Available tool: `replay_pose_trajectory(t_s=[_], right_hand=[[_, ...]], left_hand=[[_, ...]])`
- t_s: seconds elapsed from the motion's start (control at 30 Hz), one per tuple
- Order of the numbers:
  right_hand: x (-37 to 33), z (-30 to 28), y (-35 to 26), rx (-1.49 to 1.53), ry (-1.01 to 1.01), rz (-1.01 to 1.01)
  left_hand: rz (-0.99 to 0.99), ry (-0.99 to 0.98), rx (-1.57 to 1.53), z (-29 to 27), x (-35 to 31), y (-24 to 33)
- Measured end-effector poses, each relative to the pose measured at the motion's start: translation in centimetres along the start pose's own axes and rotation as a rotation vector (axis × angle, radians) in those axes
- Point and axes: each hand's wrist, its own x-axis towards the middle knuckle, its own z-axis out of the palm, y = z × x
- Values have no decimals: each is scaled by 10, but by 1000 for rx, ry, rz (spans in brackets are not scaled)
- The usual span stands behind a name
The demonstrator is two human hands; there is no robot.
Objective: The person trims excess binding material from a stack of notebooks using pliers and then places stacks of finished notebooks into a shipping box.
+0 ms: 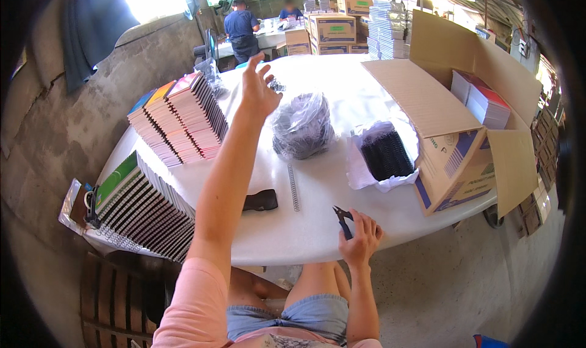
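My left hand (259, 90) is stretched far out over the table, its fingers apart and nothing seen in it. It is nearest to a clear plastic bag (302, 119) full of dark coils and a small dark heap (276, 85) just behind. Near the front edge, my right hand (362, 235) grips black-handled pliers (343, 220), their pointed jaws aimed up and to the left. Between the two hands, a single spiral binding coil (294, 188) lies lengthwise on the white table (317, 238). Beside it rests a flat black object (261, 200), partly covered by my left forearm.
Stacks of bound notebooks (183, 116) and a green-covered stack (146, 201) line the left side. Black coils (384, 155) fill a white-lined container at right, beside an open carton (452, 165) holding books (482, 101). Two people work at a far table (268, 39).
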Motion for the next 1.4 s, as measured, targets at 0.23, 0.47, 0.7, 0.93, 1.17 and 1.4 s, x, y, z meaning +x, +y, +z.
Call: replay_pose_trajectory(t_s=[0.23, 0.47, 0.7, 0.93, 1.17, 1.4], right_hand=[[1, 0, 1, 1, -18, 13], [1, 0, -3, 11, -55, -48], [-10, -5, 4, 75, -125, -156], [-21, -4, -146, 656, -418, -210], [-44, -1, -282, 595, -541, -484], [-45, 2, -316, 289, -366, -551]], left_hand=[[174, 222, -51, 33, -8, 25], [115, -768, 157, -55, -190, 2], [95, -1022, 545, -196, -337, 53], [610, 634, 627, -258, -371, 50], [692, 592, 529, -269, -339, 39], [748, 622, 527, -271, -336, 39]])
